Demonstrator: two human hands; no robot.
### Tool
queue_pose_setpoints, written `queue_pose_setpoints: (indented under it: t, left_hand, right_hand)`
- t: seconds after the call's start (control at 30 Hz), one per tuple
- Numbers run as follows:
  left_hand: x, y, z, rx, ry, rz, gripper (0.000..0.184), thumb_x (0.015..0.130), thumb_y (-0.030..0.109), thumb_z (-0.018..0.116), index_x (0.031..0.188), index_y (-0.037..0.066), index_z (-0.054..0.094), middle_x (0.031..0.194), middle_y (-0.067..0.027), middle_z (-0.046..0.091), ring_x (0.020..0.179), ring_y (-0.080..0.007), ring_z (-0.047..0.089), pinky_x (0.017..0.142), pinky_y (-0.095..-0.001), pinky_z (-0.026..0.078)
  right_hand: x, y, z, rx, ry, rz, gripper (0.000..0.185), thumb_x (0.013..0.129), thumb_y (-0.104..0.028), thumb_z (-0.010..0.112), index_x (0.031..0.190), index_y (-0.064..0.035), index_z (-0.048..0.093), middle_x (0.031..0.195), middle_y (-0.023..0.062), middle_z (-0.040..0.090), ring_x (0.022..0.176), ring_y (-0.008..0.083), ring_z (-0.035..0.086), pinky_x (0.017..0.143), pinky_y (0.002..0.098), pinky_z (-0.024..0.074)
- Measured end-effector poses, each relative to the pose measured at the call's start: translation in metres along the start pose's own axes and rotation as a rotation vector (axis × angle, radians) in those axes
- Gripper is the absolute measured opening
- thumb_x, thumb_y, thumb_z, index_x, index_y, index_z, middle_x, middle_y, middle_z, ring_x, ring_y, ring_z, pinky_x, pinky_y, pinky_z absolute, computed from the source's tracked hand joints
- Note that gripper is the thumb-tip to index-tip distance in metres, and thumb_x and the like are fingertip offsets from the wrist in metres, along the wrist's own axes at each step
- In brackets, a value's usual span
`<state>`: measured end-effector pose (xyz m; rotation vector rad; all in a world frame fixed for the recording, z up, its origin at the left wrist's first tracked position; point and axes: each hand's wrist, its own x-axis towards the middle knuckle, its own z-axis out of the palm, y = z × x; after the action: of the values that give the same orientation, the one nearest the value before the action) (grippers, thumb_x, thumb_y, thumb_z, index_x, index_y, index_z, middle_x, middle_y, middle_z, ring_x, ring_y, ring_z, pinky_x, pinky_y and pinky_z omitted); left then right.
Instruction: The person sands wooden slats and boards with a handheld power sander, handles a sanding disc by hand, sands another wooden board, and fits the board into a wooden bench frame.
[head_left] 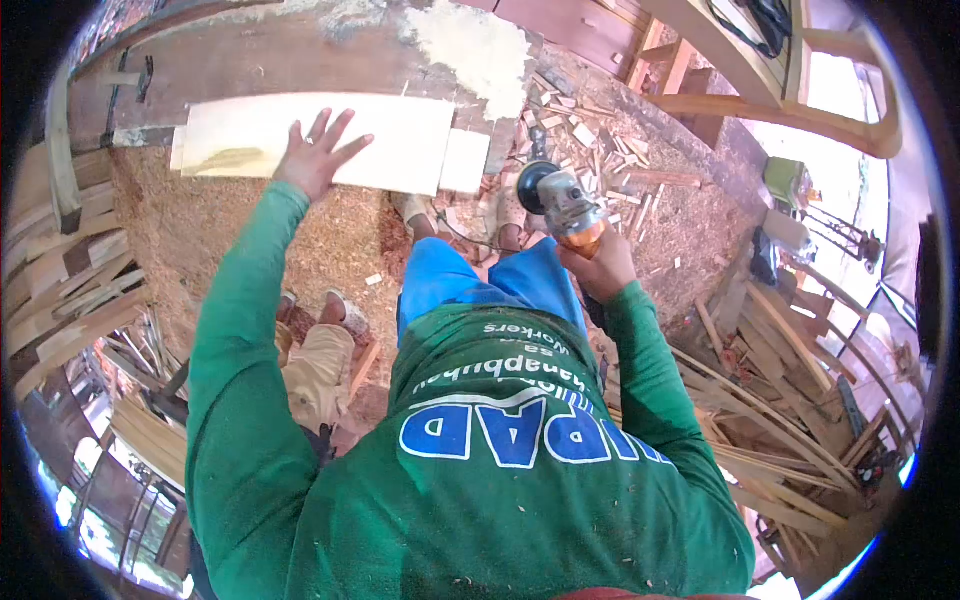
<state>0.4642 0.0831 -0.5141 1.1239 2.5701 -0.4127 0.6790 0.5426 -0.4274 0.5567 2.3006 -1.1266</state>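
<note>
Flat on a pale wooden board (400,140) rests my left hand (313,160), its fingers spread apart. The board lies along the near edge of a brown worktable (330,65), and a second pale piece (466,160) shows from under its right end. My right hand (605,265) is wrapped round the body of an angle grinder (572,205). The grinder has an orange and metal housing and a round black disc, which is held to the right of the board and apart from it. Most of the grinder's rear is hidden by my hand.
Sawdust (200,240) and wood offcuts (610,150) cover the ground. Stacked timber (70,270) stands at the left, long strips (790,440) lie at the right. A curved wooden frame (780,105) is at the upper right. Another person's leg (320,370) is close on my left.
</note>
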Motion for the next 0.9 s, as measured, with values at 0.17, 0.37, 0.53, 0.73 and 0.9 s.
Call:
queue_pose_setpoints:
  t: [0.17, 0.37, 0.53, 0.73, 0.9]
  left_hand:
    - [0.032, -0.019, -0.091, -0.175, -0.461, -0.172, 0.133, 0.062, 0.031, 0.097, 0.166, 0.034, 0.014, 0.174, -0.0101, 0.001, 0.159, -0.0399, 0.013, 0.119, -0.0733, 0.025]
    - [0.062, -0.031, -0.052, -0.210, -0.559, -0.560, 0.147, 0.065, 0.040, 0.097, 0.166, 0.028, -0.010, 0.170, -0.0287, -0.009, 0.154, -0.0555, 0.013, 0.125, -0.0648, 0.017]
    - [0.061, -0.033, -0.058, -0.248, -0.575, -0.531, 0.149, 0.065, 0.047, 0.095, 0.166, 0.023, -0.012, 0.168, -0.0334, -0.007, 0.155, -0.0512, 0.013, 0.125, -0.0662, 0.014]
    - [0.061, -0.031, -0.067, -0.217, -0.578, -0.521, 0.151, 0.062, 0.036, 0.096, 0.165, 0.020, -0.012, 0.167, -0.0350, -0.006, 0.151, -0.0578, 0.017, 0.125, -0.0641, 0.016]
    - [0.057, -0.032, -0.070, -0.276, -0.555, -0.520, 0.151, 0.062, 0.035, 0.095, 0.165, 0.019, -0.013, 0.166, -0.0367, -0.007, 0.150, -0.0593, 0.021, 0.126, -0.0646, 0.015]
  right_hand:
    - [0.024, -0.058, 0.009, -0.144, -0.007, -0.116, 0.071, 0.074, -0.040, 0.084, 0.125, 0.0032, 0.059, 0.103, 0.0268, 0.073, 0.100, 0.0427, 0.072, 0.089, 0.0486, 0.0566]
    - [0.078, -0.063, 0.022, -0.320, -0.104, -0.234, 0.070, 0.073, -0.040, 0.083, 0.122, 0.0027, 0.056, 0.096, 0.0301, 0.072, 0.093, 0.0474, 0.071, 0.084, 0.0534, 0.0573]
    - [0.100, -0.069, 0.018, -0.508, -0.166, -0.216, 0.073, 0.076, -0.042, 0.080, 0.124, 0.0072, 0.053, 0.098, 0.0314, 0.072, 0.094, 0.0477, 0.071, 0.084, 0.0531, 0.0578]
    - [0.157, -0.090, 0.001, -0.400, -0.059, -0.366, 0.074, 0.078, -0.042, 0.080, 0.125, 0.0079, 0.052, 0.098, 0.0324, 0.071, 0.097, 0.0475, 0.071, 0.085, 0.0530, 0.0580]
    - [0.134, -0.085, -0.002, -0.589, -0.291, -0.224, 0.087, 0.076, -0.050, 0.081, 0.131, 0.0102, 0.050, 0.097, 0.0305, 0.073, 0.095, 0.0463, 0.072, 0.086, 0.0523, 0.0583]
